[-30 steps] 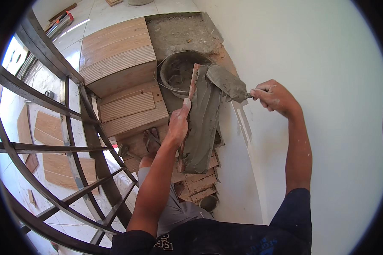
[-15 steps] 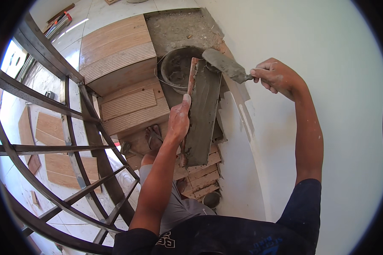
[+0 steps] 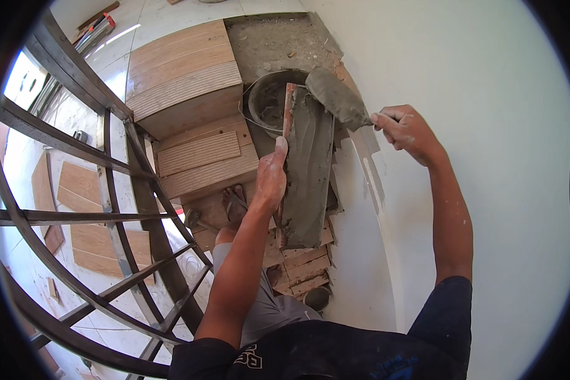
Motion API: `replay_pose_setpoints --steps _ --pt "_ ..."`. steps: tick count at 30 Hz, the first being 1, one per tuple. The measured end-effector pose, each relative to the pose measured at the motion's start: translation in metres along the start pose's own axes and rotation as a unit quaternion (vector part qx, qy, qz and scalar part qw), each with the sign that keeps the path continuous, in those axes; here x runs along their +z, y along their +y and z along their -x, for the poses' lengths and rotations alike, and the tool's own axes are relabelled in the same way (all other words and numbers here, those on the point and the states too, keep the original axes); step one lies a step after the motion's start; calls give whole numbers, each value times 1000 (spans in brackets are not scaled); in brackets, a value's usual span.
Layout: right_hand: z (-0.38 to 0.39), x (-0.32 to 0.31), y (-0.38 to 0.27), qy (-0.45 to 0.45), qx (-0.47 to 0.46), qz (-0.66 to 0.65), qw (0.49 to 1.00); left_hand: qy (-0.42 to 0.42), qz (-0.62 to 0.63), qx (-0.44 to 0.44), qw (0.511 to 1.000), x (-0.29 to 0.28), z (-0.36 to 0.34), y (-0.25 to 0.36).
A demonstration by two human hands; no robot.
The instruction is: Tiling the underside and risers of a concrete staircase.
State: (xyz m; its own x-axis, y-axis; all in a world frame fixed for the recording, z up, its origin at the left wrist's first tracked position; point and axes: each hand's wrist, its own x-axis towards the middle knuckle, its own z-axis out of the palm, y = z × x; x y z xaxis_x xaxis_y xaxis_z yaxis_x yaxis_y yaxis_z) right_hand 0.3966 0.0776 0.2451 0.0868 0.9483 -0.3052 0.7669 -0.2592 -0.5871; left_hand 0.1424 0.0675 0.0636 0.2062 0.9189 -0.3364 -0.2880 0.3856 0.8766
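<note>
My left hand [image 3: 271,174] grips the left edge of a long plank tile [image 3: 307,190], its face coated in wet grey mortar and its reddish rim [image 3: 288,104] showing. My right hand [image 3: 404,133] holds a mortar-covered trowel [image 3: 332,95] by the handle, the blade raised at the tile's upper right end. A bucket [image 3: 259,104] of grey mortar with a wire handle sits just behind the tile, partly hidden by it.
Tiled stairs [image 3: 180,88] rise beside a bare cement landing [image 3: 266,38], with a loose ribbed strip [image 3: 196,155] on one step. A metal railing [image 3: 63,215] runs along the left, loose tiles [image 3: 107,253] lying beyond it. A white wall [image 3: 500,95] stands at the right.
The trowel went up toward the tile's top end, and my right hand rose, then came slightly down. The tile and my left hand shifted a little upward in the picture.
</note>
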Motion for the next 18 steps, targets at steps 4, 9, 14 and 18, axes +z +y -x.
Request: replay_pose_setpoints --steps 4,9,14,18 --pt "3 7 7 -55 30 10 998 14 5 6 1000 4 3 2" --pt "25 20 22 -116 -57 91 987 17 -40 6 999 -6 -12 -9" --pt "62 44 40 -186 -148 164 957 21 -1 -24 999 -11 -16 -11" --pt "98 61 49 -205 -155 144 956 54 75 -39 995 -9 -11 -6"
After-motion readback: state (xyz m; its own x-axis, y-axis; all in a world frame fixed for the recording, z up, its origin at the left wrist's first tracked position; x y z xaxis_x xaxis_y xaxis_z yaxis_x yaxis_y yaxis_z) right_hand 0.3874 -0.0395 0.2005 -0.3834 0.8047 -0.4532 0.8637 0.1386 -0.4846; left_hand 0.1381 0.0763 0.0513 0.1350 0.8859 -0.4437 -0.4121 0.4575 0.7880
